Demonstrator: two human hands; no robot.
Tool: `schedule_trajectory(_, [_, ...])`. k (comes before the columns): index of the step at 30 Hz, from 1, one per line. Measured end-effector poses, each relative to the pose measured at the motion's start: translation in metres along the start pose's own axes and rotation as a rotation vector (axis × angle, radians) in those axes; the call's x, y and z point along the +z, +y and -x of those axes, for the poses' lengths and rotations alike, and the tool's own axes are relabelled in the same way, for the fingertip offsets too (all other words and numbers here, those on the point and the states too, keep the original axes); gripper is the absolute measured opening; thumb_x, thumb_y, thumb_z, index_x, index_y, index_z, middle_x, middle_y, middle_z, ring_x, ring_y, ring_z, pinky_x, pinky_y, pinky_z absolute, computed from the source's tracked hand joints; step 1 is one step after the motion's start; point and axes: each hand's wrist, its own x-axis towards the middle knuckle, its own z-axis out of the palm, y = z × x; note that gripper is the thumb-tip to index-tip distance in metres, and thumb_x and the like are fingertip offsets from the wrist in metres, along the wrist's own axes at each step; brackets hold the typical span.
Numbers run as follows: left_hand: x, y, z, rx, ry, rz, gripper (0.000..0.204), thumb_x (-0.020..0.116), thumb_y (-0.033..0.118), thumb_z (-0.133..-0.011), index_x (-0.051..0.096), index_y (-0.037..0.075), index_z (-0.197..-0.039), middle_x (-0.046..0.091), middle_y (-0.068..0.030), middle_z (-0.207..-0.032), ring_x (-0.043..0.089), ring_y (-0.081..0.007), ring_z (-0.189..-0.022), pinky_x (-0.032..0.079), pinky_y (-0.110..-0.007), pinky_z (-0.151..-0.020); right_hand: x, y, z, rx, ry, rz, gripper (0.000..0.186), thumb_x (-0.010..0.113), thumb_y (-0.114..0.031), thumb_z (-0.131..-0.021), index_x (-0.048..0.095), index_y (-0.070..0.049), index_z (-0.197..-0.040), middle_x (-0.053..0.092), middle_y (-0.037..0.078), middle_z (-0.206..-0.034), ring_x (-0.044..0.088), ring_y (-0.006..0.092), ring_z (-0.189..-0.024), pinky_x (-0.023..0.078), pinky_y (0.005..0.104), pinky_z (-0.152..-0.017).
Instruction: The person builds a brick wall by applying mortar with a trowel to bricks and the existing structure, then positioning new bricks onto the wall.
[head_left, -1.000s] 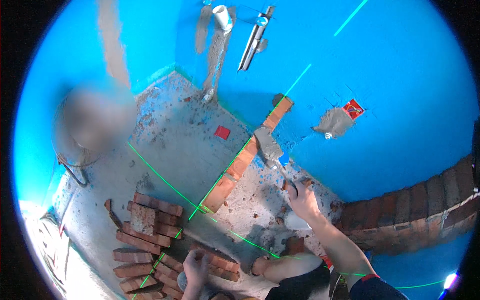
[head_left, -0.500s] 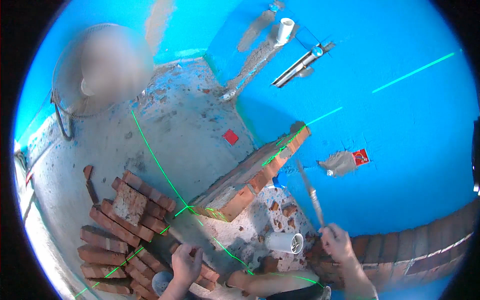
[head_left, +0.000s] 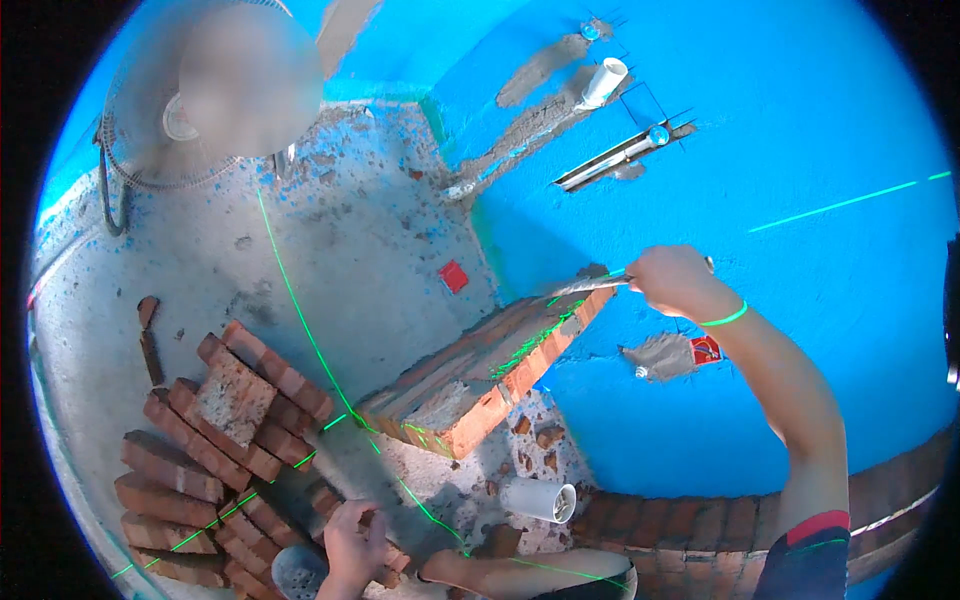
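My right hand point(head_left: 672, 280) reaches out to the far end of a low brick wall point(head_left: 478, 425). It grips a trowel point(head_left: 590, 286), whose narrow blade lies over the grey mortar point(head_left: 545, 335) along the wall's top. My left hand point(head_left: 354, 540) is low in the middle, fingers curled round a brick point(head_left: 396, 558) that shows on both sides of it; part of the brick is hidden by the hand. A heap of red bricks point(head_left: 200, 490) lies to its left, and a grey rounded object point(head_left: 298, 572) sits beside my left wrist.
A white pipe piece point(head_left: 525, 498) lies among rubble near my leg point(head_left: 520, 572). Another brick row point(head_left: 690, 530) runs along the blue wall point(head_left: 700, 420). A fan point(head_left: 140, 130) stands at the far left. Green laser lines cross the concrete floor point(head_left: 390, 220), where a red square point(head_left: 453, 277) lies.
My right hand has swung up and forward, bringing the trowel from beside the blue wall onto the low wall's far end. My left hand stays low on the brick. The view has shifted slightly.
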Motion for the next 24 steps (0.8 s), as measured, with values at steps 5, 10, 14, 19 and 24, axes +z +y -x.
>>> schedule_trajectory(5, [-0.003,-0.011,-0.002,-0.022,0.004,-0.008,0.015,0.068,0.0,-0.074,0.064,0.001,-0.088,0.063,-0.0146,-0.078,0.064,-0.0269,-0.067,0.052,-0.034,-0.063,0.004,-0.011,-0.025,-0.035,-0.083,0.091,0.011,0.063,-0.014,-0.08,0.073,-0.014,-0.085,0.07,0.01,-0.086,0.069,0.029,-0.081,0.054,0.0423,-0.065])
schedule_trajectory(10, [-0.006,-0.015,-0.005,-0.02,0.014,-0.002,0.014,0.067,-0.001,-0.074,0.063,0.001,-0.088,0.063,-0.0146,-0.078,0.064,-0.0271,-0.068,0.052,-0.035,-0.063,0.006,-0.004,-0.021,-0.067,-0.086,0.184,0.012,0.063,-0.011,-0.078,0.073,-0.012,-0.083,0.071,0.012,-0.086,0.07,0.0295,-0.08,0.054,0.041,-0.064])
schedule_trajectory(14, [-0.001,-0.019,-0.006,-0.083,0.007,0.042,0.013,0.067,0.0,-0.076,0.063,0.001,-0.088,0.064,-0.0141,-0.079,0.065,-0.027,-0.068,0.052,-0.035,-0.064,0.016,0.019,-0.008,-0.047,-0.105,0.158,0.011,0.064,-0.015,-0.081,0.073,-0.014,-0.086,0.07,0.011,-0.086,0.069,0.0301,-0.08,0.054,0.0415,-0.065])
schedule_trajectory(19, [-0.002,-0.013,-0.006,-0.091,0.006,0.015,0.013,0.068,0.001,-0.076,0.063,0.001,-0.088,0.064,-0.0141,-0.079,0.065,-0.0267,-0.069,0.052,-0.034,-0.064,0.013,0.048,0.012,0.0,-0.117,0.087,0.013,0.065,-0.026,-0.085,0.072,-0.017,-0.092,0.068,0.009,-0.086,0.068,0.0296,-0.083,0.054,0.0427,-0.066])
schedule_trajectory(24, [0.002,-0.015,-0.006,-0.049,0.006,0.01,0.014,0.068,0.0,-0.076,0.063,0.001,-0.088,0.064,-0.0138,-0.078,0.064,-0.0262,-0.068,0.051,-0.034,-0.063,0.014,0.053,0.013,0.1,-0.095,0.067,0.016,0.063,-0.028,-0.088,0.072,-0.016,-0.094,0.067,0.01,-0.083,0.068,0.0301,-0.083,0.053,0.0444,-0.067])
